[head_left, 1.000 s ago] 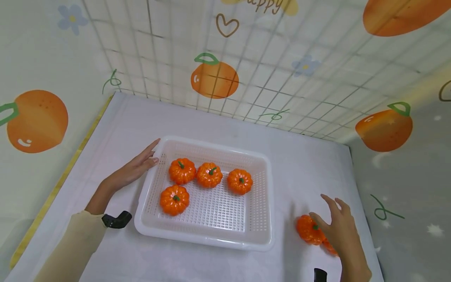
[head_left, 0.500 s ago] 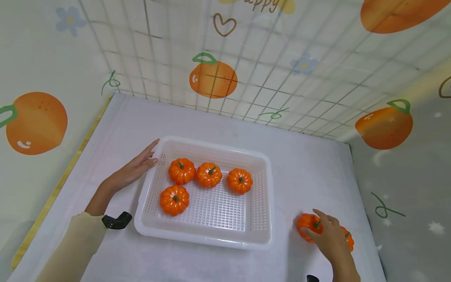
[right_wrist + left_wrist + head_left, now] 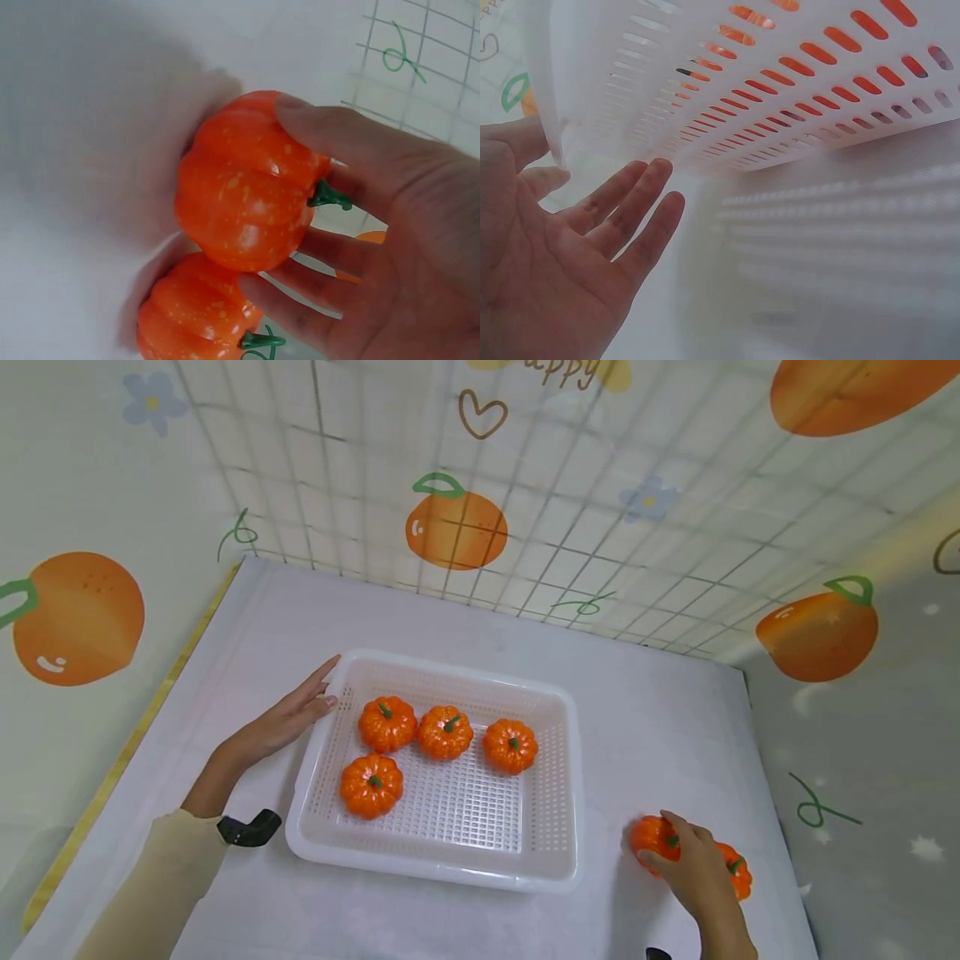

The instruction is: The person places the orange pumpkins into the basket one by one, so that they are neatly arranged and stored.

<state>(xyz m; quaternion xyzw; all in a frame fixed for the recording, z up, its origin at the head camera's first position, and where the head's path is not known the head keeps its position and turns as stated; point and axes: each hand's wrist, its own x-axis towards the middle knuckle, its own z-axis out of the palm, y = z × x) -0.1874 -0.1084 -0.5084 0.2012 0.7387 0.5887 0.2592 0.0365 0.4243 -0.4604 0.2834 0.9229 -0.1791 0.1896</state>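
Observation:
A white perforated plastic basket (image 3: 480,875) stands on the table, with several glossy orange toy pumpkins (image 3: 372,786) inside it. My left hand (image 3: 277,727) rests against the basket's left rim, fingers fairly straight; the left wrist view has the palm (image 3: 562,277) beside the slotted wall. To the right of the basket, my right hand (image 3: 697,864) grips a toy pumpkin (image 3: 244,187) with a green stem, thumb on one side and fingers curled round the other. A second loose pumpkin (image 3: 195,311) sits right beside it, partly behind the hand in the head view.
White cloth covers the table (image 3: 660,727). At the back rises a wire grid (image 3: 570,552) behind a clear sheet printed with oranges. Printed side panels (image 3: 862,760) bound the table on the left and right.
My right hand has come down and left onto the nearer loose pumpkin and closed round it, uncovering more of the other one. The left hand and basket have stayed put.

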